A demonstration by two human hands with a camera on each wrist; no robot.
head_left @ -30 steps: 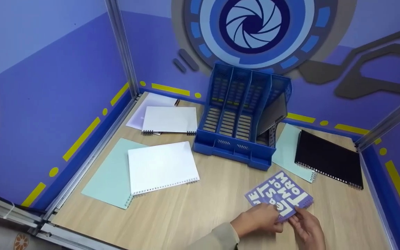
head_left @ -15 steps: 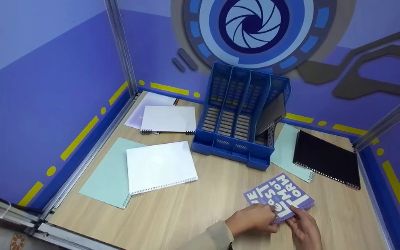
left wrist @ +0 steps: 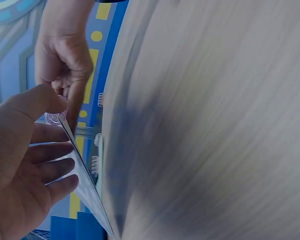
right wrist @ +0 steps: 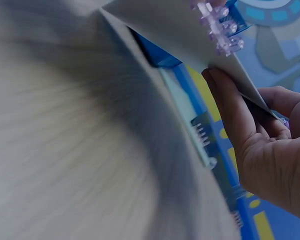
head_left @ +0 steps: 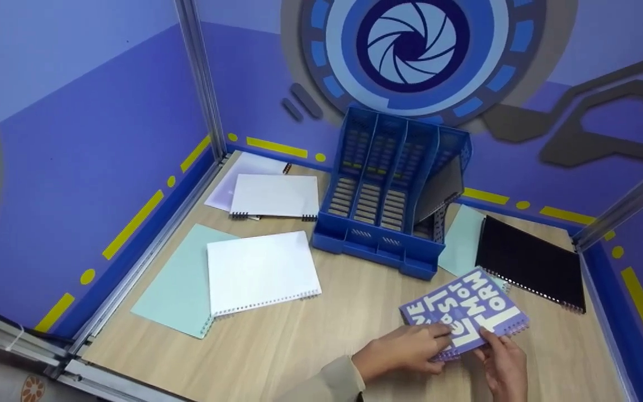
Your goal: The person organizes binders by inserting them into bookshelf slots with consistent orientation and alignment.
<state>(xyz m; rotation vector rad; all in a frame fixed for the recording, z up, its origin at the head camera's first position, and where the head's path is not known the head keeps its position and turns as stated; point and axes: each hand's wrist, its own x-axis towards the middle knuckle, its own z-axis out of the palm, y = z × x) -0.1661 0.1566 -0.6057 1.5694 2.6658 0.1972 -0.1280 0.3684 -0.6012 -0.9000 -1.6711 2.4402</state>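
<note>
A small purple spiral notebook (head_left: 480,310) with large white letters on its cover is held tilted over the front right of the table. My left hand (head_left: 408,347) pinches its near left edge by the coil; in the left wrist view the thumb lies over the coil and the fingers (left wrist: 52,167) spread along the cover. At the near right edge my right hand (head_left: 504,363) grips it, thumb on the cover and fingers underneath. The right wrist view shows the pale underside (right wrist: 165,30) and the purple coil (right wrist: 222,32), with the far edge low, close over the table.
Behind stands a blue file rack (head_left: 380,190), a grey notebook (head_left: 441,190) leaning in its right slot. A black notebook (head_left: 531,262) overlaps a mint one (head_left: 458,245) at right. On the left lie white notebooks (head_left: 263,273), (head_left: 276,194) over mint (head_left: 179,285) and lilac (head_left: 218,192) ones.
Both hands have carried the purple notebook slightly right and up, so it now overlaps the mint notebook's corner in the head view. The head view has shifted a little.
</note>
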